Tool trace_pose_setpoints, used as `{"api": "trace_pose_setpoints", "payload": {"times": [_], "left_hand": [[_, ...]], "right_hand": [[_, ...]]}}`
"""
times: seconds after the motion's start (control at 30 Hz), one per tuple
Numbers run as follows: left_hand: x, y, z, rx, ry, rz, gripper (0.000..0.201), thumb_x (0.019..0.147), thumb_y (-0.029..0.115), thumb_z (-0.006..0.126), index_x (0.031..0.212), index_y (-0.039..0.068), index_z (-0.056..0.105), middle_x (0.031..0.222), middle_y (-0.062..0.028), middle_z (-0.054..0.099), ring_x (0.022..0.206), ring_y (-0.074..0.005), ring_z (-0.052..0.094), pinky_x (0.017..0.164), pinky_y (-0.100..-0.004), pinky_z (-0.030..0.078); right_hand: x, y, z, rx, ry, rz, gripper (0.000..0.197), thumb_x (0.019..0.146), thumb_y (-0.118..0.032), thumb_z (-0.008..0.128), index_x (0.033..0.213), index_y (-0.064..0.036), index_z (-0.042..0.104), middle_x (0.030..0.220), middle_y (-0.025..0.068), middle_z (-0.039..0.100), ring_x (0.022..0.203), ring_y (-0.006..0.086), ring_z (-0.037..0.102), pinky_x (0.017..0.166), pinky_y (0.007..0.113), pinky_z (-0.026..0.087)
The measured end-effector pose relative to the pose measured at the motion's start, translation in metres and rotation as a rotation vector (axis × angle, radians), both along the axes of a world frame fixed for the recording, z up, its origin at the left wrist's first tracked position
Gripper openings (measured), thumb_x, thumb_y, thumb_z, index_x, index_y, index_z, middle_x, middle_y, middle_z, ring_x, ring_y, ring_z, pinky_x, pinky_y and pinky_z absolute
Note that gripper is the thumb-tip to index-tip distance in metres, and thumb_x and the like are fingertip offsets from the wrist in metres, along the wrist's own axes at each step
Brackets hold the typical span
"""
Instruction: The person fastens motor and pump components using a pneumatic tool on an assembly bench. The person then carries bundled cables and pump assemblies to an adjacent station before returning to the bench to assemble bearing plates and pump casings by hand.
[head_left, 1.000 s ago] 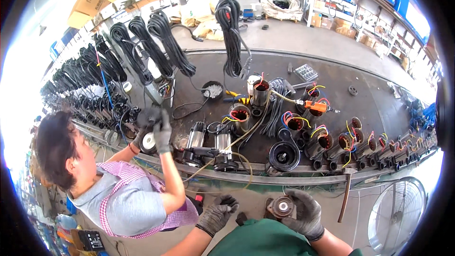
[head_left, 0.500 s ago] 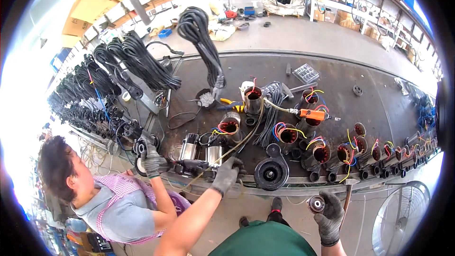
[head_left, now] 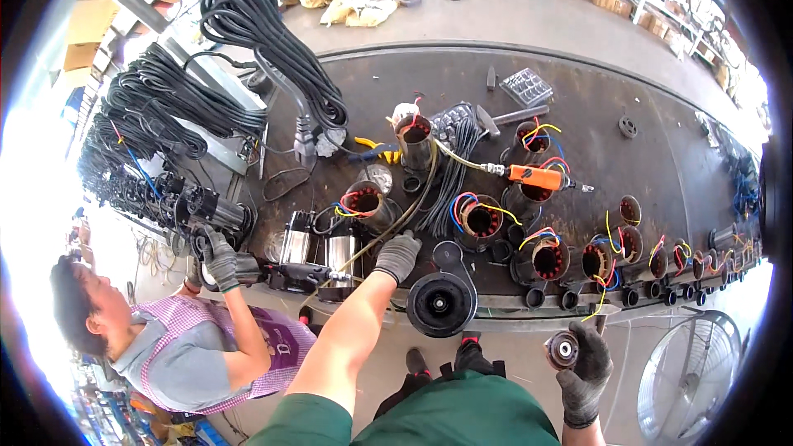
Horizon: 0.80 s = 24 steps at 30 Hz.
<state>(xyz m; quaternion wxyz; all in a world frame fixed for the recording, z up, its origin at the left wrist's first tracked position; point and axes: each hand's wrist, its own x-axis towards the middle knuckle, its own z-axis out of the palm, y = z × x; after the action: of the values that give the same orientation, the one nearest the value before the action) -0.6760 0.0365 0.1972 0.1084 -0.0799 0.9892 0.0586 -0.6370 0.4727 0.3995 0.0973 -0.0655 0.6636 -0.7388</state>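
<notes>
My right hand (head_left: 588,376), in a grey glove, grips a round metal part (head_left: 562,350) with a ringed, bearing-like centre, in front of the bench edge. My left hand (head_left: 396,258), also gloved, reaches over the near edge of the bench. Its fingers are loosely bent, and I see nothing in them. Right of it sits a round black housing (head_left: 440,304) with a smaller round lobe. Left of it lie silver motor cylinders (head_left: 339,254) with black ends. A thin yellowish hose (head_left: 388,231) runs close by the left hand.
Several open motor casings with coloured wires (head_left: 549,258) line the bench (head_left: 570,149). An orange air screwdriver (head_left: 537,177) lies across some. A black cable coil (head_left: 273,49) hangs at the left. A co-worker (head_left: 190,330) handles a motor at the left. A fan (head_left: 690,367) stands at the right.
My left hand has moved forward over the bench, nearer the wired casings. My right hand still holds the round part. The view has shifted, and the co-worker's hand now rests on a silver motor.
</notes>
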Motion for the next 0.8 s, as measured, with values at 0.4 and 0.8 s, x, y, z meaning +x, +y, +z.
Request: {"api": "trace_pose_setpoints", "payload": {"times": [0.4, 0.8], "left_hand": [[0.023, -0.015, 0.010, 0.235, 0.146, 0.149, 0.038, 0.085, -0.005, 0.053, 0.119, 0.007, 0.066, 0.112, -0.0237, 0.067, 0.105, -0.0400, 0.066, 0.089, -0.0464, 0.054], [0.157, 0.058, 0.165, 1.814, 0.549, 0.814, 0.030, 0.095, 0.026, 0.070, 0.114, 0.004, 0.066, 0.099, -0.0075, 0.069, 0.084, -0.0169, 0.066, 0.078, -0.0318, 0.056]], "right_hand": [[-0.020, -0.014, -0.011, -0.082, 0.003, 0.267, 0.080, 0.069, -0.010, 0.091, 0.139, -0.0037, 0.053, 0.141, 0.0181, 0.056, 0.132, 0.0295, 0.054, 0.112, 0.046, 0.042], [0.012, -0.074, -0.007, -0.181, 0.171, 0.433, 0.075, 0.071, -0.008, 0.090, 0.137, -0.0043, 0.054, 0.136, 0.0191, 0.060, 0.125, 0.0310, 0.060, 0.107, 0.046, 0.048]]}}
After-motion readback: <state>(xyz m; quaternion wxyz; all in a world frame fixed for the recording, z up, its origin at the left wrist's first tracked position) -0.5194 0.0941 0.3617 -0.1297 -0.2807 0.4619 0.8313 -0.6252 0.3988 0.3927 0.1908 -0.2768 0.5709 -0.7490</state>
